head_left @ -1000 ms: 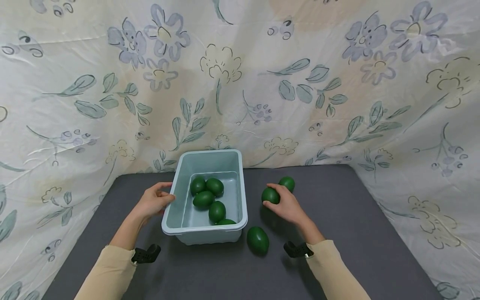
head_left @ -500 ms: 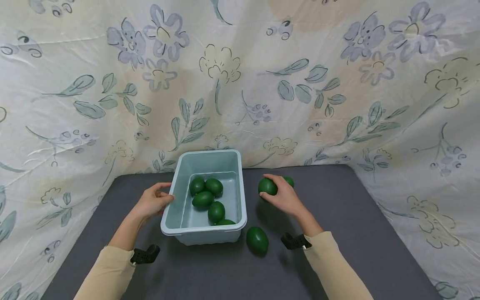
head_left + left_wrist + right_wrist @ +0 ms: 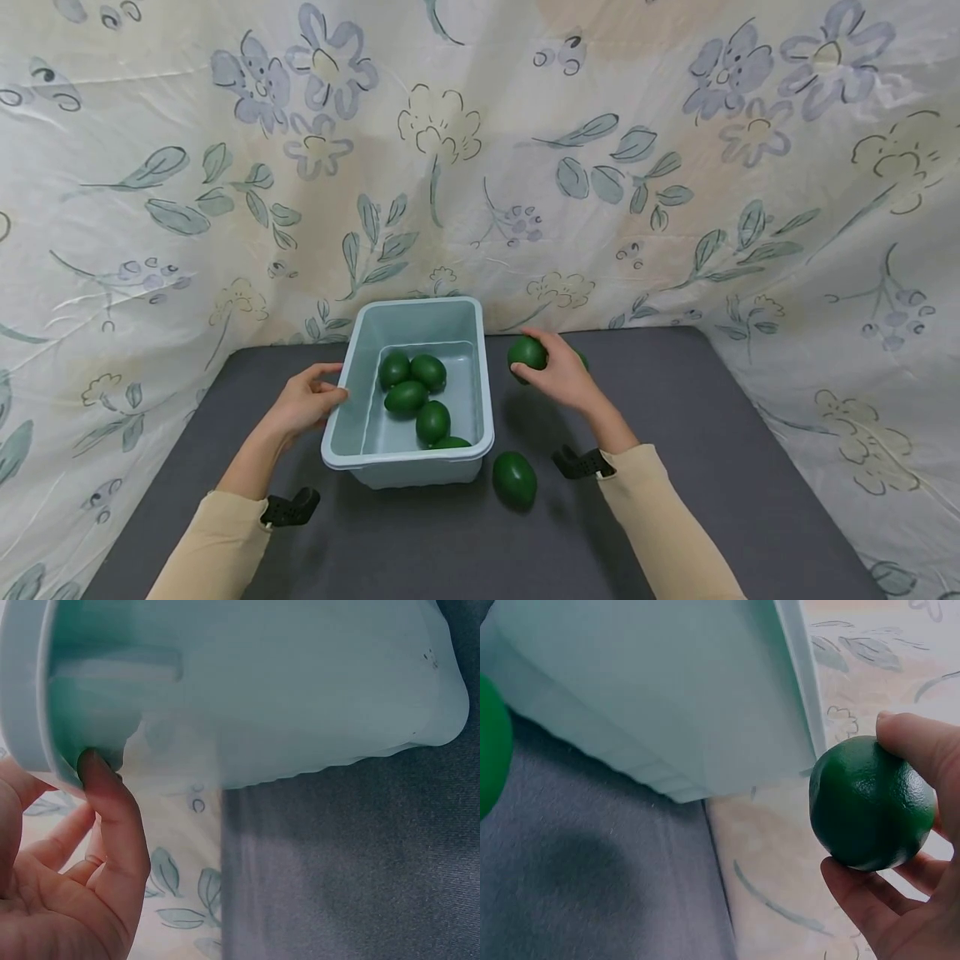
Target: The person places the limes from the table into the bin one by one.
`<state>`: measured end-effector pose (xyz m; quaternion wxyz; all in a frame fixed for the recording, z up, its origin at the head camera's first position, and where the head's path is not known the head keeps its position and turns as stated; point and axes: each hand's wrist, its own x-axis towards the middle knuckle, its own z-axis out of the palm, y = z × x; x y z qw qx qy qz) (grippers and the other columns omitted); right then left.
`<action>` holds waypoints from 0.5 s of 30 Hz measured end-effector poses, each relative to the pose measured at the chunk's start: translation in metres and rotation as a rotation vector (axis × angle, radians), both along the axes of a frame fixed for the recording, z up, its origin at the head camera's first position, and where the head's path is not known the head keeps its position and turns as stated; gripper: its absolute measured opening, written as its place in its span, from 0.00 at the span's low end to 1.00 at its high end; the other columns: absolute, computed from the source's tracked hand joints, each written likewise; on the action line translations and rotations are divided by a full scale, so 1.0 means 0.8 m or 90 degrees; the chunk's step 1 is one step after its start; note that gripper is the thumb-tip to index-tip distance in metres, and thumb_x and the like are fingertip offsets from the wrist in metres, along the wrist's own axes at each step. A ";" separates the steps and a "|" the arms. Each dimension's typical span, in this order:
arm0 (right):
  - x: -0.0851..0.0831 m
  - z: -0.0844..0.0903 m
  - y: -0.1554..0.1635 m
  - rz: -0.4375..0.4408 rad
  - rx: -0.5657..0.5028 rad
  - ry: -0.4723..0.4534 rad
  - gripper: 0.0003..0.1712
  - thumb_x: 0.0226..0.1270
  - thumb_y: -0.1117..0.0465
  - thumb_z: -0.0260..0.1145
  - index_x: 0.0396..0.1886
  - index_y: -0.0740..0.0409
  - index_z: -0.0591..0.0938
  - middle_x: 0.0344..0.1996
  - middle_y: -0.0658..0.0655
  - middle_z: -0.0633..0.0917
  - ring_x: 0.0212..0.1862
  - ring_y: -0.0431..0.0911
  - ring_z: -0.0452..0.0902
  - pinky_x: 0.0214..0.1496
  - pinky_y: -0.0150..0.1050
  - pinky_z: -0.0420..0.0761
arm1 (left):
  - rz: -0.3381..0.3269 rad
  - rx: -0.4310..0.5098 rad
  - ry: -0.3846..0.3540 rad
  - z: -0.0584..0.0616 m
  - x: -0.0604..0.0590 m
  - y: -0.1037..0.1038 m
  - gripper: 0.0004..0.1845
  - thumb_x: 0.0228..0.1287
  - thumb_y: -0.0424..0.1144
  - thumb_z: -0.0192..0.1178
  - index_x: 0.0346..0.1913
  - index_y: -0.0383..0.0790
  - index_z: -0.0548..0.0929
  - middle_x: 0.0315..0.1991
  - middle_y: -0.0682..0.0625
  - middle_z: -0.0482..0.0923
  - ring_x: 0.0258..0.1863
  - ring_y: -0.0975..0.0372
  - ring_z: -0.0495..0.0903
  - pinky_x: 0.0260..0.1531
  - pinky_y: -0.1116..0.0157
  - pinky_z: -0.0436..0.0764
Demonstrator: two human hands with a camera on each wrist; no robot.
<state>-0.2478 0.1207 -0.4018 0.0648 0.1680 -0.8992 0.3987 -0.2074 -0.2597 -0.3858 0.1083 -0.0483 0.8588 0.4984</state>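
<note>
A pale blue-green plastic bin [image 3: 483, 392] sits on the table with several glossy dark green avocados [image 3: 407, 400] inside. My left hand [image 3: 307, 404] pinches the bin's left rim; the left wrist view shows a fingertip [image 3: 91, 761] curled under the lip. My right hand [image 3: 566, 371] grips one avocado [image 3: 870, 802] between thumb and fingers, held up to the right of the bin, near its far right side. Behind that hand another avocado [image 3: 581, 358] is mostly hidden. One more avocado [image 3: 514, 482] lies on the table by the bin's near right corner.
The dark grey table [image 3: 675, 433] extends on both sides of the bin. A floral cloth [image 3: 525, 167] hangs right behind the table's back edge and down its sides. Black wrist straps [image 3: 288, 508] are on both arms.
My right hand has lifted its avocado and moved it away from me and slightly left, toward the bin, covering more of the avocado behind. The left hand and bin have stayed put.
</note>
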 end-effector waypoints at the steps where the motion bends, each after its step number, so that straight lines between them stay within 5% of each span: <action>1: 0.000 0.003 -0.002 0.003 -0.002 -0.005 0.36 0.58 0.52 0.66 0.65 0.52 0.66 0.58 0.60 0.71 0.51 0.54 0.73 0.44 0.49 0.77 | 0.000 0.003 -0.001 0.000 0.000 0.000 0.32 0.62 0.36 0.55 0.68 0.37 0.57 0.43 0.38 0.76 0.32 0.59 0.79 0.33 0.54 0.82; 15: -0.008 0.038 -0.030 0.047 -0.020 0.014 0.36 0.59 0.53 0.66 0.66 0.53 0.65 0.60 0.59 0.71 0.52 0.52 0.73 0.45 0.47 0.77 | -0.003 0.018 -0.004 0.002 -0.001 0.000 0.32 0.62 0.35 0.54 0.68 0.37 0.57 0.43 0.37 0.77 0.31 0.59 0.81 0.32 0.54 0.82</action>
